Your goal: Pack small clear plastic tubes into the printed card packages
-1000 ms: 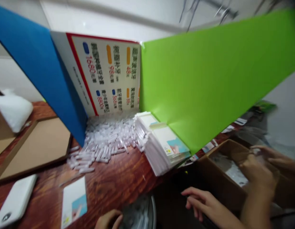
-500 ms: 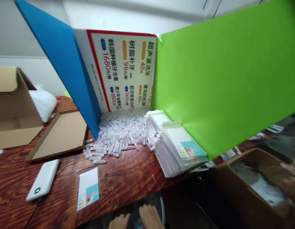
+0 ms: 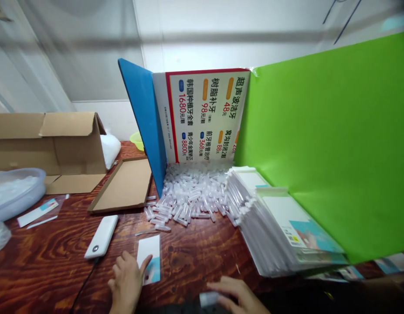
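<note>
My left hand (image 3: 126, 277) is over the table, thumb apart from the fingers. Its thumb lies across the edge of a clear plastic bag with a white and blue card (image 3: 149, 250); I cannot tell whether it presses on it. By the table's front edge, my right hand (image 3: 239, 293) closes its fingers on a small whitish translucent piece (image 3: 208, 299), too blurred to identify. A heap of small clear plastic tubes (image 3: 191, 196) lies further back. To its right leans a thick stack of similar carded bags (image 3: 273, 231).
A folded board stands behind the tubes, with a blue panel (image 3: 139, 117) and a green panel (image 3: 319, 144). Left are a white power bank (image 3: 102, 237) with a cable, a shallow cardboard tray (image 3: 123, 185), a cardboard box (image 3: 71, 152) and a pale plastic basin (image 3: 22, 205).
Both hands have come up from a container below the table edge. The left reached the carded bag; the right now holds a small whitish piece. The view has swung left.
</note>
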Motion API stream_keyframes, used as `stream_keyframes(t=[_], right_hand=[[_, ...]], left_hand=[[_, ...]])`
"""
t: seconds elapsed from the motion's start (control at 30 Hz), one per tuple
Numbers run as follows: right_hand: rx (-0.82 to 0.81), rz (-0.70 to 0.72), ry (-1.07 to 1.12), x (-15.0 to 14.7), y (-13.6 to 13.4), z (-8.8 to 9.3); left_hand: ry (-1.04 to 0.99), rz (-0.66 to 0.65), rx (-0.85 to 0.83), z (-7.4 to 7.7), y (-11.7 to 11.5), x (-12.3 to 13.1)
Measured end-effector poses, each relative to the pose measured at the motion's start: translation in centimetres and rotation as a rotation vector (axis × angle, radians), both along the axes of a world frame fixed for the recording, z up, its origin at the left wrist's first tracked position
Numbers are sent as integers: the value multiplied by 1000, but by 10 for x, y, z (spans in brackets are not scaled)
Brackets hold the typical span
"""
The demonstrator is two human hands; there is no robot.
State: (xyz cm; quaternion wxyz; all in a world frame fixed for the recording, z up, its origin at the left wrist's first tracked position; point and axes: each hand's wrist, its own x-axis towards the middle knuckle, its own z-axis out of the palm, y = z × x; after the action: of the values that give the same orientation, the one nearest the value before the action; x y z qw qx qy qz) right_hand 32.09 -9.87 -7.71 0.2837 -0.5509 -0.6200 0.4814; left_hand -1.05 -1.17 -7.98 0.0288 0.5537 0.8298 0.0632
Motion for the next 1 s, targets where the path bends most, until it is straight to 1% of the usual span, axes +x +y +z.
stream_keyframes(t=[0.03,0.07,0.13,0.2,0.23,0.27,0.33,0.4,0.47,0.5,0.57,0.63,0.73,0.83,0.93,1.0], right_hand=[[-30,-33,48,-5,7,7],[-59,-58,107,-11,13,13],[-100,-72,261,-22,25,20],[-125,-78,411,-29,32,21],[-138,-91,470,-32,34,20],[-151,-109,512,-34,36,18],[-157,-154,543,-35,39,13],[-127,-214,542,-36,44,8],[-96,-250,546,-37,51,5],[-89,-251,556,-36,54,4],[-85,-222,589,-35,60,5],[-97,-175,611,-33,61,8],[-134,-110,599,-30,59,15],[-154,-74,530,-29,56,20],[-132,-123,478,-28,56,18],[-115,-165,470,-26,57,15]], left_hand=[[5,53,-30,0,7,-6],[-51,64,-66,-1,12,-13],[-205,39,-116,-6,18,-29],[-309,10,-152,-9,20,-48],[-353,-17,-166,-8,19,-56],[-418,-57,-173,-5,17,-62],[-647,-121,-181,4,9,-65],[-963,-136,-204,15,-3,-54],[-1244,-165,-254,21,-16,-30],[-1336,-208,-288,20,-22,-16],[-1466,-288,-368,13,-29,10],[-1526,-302,-456,3,-31,29],[-1549,-333,-503,-5,-31,39],[-1570,-392,-508,-2,-32,36],[-1564,-374,-567,2,-35,31],[-1548,-363,-588,2,-36,29]])
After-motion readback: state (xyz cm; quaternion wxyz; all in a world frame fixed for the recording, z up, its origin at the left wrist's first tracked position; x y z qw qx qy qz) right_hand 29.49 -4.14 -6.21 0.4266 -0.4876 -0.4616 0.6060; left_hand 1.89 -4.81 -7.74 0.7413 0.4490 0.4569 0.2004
